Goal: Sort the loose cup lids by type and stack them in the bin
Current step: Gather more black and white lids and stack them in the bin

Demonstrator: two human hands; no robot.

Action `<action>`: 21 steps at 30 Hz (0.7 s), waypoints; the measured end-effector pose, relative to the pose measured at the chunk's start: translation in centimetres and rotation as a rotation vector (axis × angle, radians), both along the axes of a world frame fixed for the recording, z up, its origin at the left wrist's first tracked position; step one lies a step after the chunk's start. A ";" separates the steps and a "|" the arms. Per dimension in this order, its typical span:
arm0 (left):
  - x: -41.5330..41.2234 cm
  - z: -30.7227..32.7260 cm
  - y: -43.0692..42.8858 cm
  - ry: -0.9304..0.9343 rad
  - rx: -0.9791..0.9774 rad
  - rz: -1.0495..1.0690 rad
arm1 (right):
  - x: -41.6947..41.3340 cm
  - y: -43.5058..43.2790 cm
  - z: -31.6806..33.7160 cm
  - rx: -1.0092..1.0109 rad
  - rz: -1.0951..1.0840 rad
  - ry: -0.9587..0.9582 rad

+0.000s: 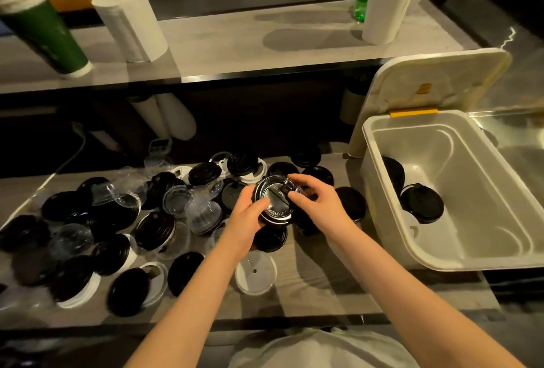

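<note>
You are mid-sort on the black type. Your left hand [247, 214] curls round the rim of a black lid [272, 200], held just above the pile on the counter [318, 279], while your right hand [316, 197] pinches its flip tab between thumb and forefinger, probably seating it. Next, carry it right to the bin [477, 206] and set it squarely on its own kind. The bin stands open, its hinged cover [435, 82] tipped back. Inside, by the left wall, sit black lids [422, 203], with something pale beside them that I cannot identify. Many loose lids [117, 214] lie unsorted.
</note>
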State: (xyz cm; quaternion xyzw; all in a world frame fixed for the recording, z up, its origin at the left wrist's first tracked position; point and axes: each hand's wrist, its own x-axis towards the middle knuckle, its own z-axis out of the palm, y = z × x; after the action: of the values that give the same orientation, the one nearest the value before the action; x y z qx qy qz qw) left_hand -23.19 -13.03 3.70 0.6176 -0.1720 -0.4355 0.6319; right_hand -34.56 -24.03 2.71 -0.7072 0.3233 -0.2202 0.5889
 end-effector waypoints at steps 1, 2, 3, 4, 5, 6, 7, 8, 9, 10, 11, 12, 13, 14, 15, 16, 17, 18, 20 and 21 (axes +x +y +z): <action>0.4 0.0 0.4 -0.021 0.008 0.003 | 0.2 0.0 0.0 0.011 0.036 -0.004; 0.8 -0.1 0.8 -0.038 0.017 0.000 | 0.4 0.0 0.0 0.018 0.068 0.001; 1.1 -0.2 1.2 -0.057 0.030 -0.002 | 0.7 0.0 -0.1 0.017 0.091 0.022; 1.4 -0.2 1.6 -0.071 0.043 0.000 | 1.1 0.1 -0.3 0.012 0.107 0.049; 1.7 -0.3 1.9 -0.086 0.062 0.009 | 1.6 0.3 -0.5 0.002 0.115 0.073; 2.1 -0.4 2.2 -0.100 0.077 0.027 | 2.1 0.5 -0.9 -0.012 0.114 0.098; 2.7 -0.6 2.6 -0.119 0.096 0.056 | 2.6 0.8 -1.4 -0.026 0.105 0.133; 3.5 -1.0 3.0 -0.141 0.119 0.100 | 3.1 1.1 -2.0 -0.039 0.093 0.189; 4.4 -1.3 3.3 -0.170 0.152 0.152 | 3.4 1.3 -2.8 -0.039 0.084 0.268; 5.3 -1.6 3.6 -0.195 0.184 0.207 | 3.5 1.6 -3.6 -0.029 0.084 0.359; 6.3 -1.9 4.1 -0.210 0.202 0.255 | 3.6 2.0 -4.6 -0.037 0.100 0.460; 7.1 -2.1 4.4 -0.216 0.207 0.292 | 3.7 2.4 -5.5 -0.083 0.129 0.557; 7.9 -2.2 4.9 -0.217 0.207 0.315 | 3.9 2.9 -6.4 -0.148 0.163 0.642; 8.4 -2.4 5.3 -0.217 0.208 0.330 | 4.2 3.4 -7.1 -0.209 0.183 0.699; 8.9 -2.6 5.7 -0.219 0.214 0.338 | 4.6 4.0 -7.6 -0.249 0.187 0.740; 9.3 -2.7 6.0 -0.221 0.222 0.343 | 4.9 4.6 -8.1 -0.273 0.186 0.780; 9.7 -2.8 6.4 -0.227 0.225 0.349 | 5.3 5.2 -8.5 -0.300 0.190 0.822; 9.9 -2.9 6.7 -0.237 0.224 0.353 | 5.6 5.6 -8.8 -0.341 0.201 0.868; 10.2 -2.8 7.3 -0.266 0.224 0.353 | 6.1 6.3 -9.4 -0.436 0.205 0.947; 10.2 -2.7 7.5 -0.279 0.225 0.353 | 6.2 6.5 -9.6 -0.461 0.191 0.965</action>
State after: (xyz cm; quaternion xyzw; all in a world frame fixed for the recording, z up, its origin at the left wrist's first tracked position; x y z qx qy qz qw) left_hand -12.96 -5.54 0.98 0.7589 -0.0976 -0.2453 0.5954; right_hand -28.36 -17.56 -6.88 -0.8652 0.4343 0.1187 0.2206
